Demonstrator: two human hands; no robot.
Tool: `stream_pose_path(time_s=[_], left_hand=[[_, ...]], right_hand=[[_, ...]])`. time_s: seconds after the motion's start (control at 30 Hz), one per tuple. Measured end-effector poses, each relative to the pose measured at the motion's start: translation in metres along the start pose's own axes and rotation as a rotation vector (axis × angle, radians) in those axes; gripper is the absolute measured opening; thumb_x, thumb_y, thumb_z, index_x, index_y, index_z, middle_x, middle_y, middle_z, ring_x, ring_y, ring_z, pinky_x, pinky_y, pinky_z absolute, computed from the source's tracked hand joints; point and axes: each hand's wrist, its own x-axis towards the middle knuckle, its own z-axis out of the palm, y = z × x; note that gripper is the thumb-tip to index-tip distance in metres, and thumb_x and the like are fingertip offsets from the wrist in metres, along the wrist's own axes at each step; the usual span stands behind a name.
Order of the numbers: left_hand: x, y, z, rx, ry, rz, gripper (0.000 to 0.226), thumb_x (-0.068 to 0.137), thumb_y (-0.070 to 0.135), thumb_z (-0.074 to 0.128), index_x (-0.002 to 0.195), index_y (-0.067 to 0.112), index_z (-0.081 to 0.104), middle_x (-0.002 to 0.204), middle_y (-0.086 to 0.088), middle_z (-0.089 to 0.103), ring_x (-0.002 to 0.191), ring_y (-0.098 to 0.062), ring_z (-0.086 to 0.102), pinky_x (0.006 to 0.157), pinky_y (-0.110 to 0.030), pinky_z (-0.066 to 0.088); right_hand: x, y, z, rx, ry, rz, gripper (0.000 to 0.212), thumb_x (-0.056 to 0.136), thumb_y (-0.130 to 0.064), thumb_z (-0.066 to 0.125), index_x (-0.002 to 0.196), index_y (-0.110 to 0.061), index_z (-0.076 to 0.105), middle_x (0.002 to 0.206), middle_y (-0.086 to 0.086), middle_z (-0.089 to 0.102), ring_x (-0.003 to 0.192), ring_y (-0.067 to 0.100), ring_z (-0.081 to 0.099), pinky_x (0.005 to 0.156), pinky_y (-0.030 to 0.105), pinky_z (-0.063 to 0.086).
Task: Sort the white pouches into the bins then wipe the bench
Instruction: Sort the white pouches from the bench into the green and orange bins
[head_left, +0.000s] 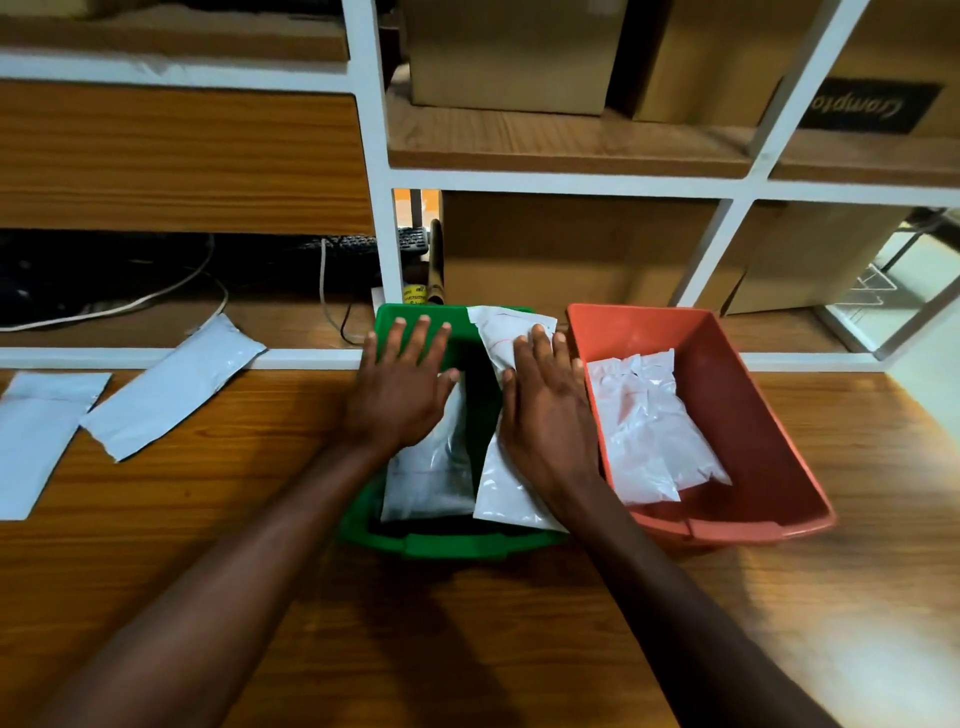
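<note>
A green bin (452, 545) sits at the bench's middle with an orange bin (753, 415) to its right. My left hand (402, 384) lies flat, fingers spread, over the green bin's left side, above a white pouch (431, 467) inside it. My right hand (545, 405) presses flat on a second white pouch (506, 493) that leans along the green bin's right wall, its top end sticking past the far rim. Crumpled white pouches (644, 431) lie in the orange bin. Two flat white pouches (171, 387) (36, 436) rest on the bench at the left.
A white-framed shelf unit (374, 171) rises behind the bench, holding cardboard boxes (511, 52). A keyboard (353, 244) and cables (156, 296) lie in the low shelf at the left. The wooden bench (467, 649) runs wide in front of the bins.
</note>
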Motion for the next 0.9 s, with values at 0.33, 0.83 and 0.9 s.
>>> stream_pose_path(time_s=[0.33,0.83,0.9], left_hand=[[-0.063,-0.056,-0.042,-0.110,0.210,0.000,0.069,0.095,0.054,0.016,0.157,0.023,0.014,0.165,-0.005,0.016,0.152,-0.030,0.010,0.121,-0.057,0.009],[-0.054,-0.052,-0.010,-0.159,0.122,0.160,0.070,0.096,0.058,0.019,0.158,0.026,0.012,0.165,-0.005,0.013,0.152,-0.031,0.010,0.119,-0.057,0.007],[-0.055,-0.054,-0.008,-0.174,0.127,0.159,0.070,0.096,0.058,0.018,0.158,0.027,0.011,0.165,-0.005,0.012,0.152,-0.031,0.008,0.119,-0.057,0.007]], right_hand=[[0.031,-0.023,0.064,-0.078,-0.162,-0.016,0.041,0.104,-0.027,0.034,0.138,-0.010,0.048,0.155,0.016,0.039,0.147,0.034,0.029,0.119,0.049,0.022],[0.016,0.026,0.136,-0.091,-0.539,0.184,0.068,0.105,-0.048,0.029,0.157,-0.007,0.015,0.163,0.027,0.007,0.151,0.042,0.008,0.121,0.049,0.010],[0.011,0.024,0.141,-0.083,-0.549,0.202,0.074,0.103,-0.054,0.026,0.159,-0.008,0.008,0.165,0.025,-0.002,0.152,0.041,0.001,0.121,0.049,0.006]])
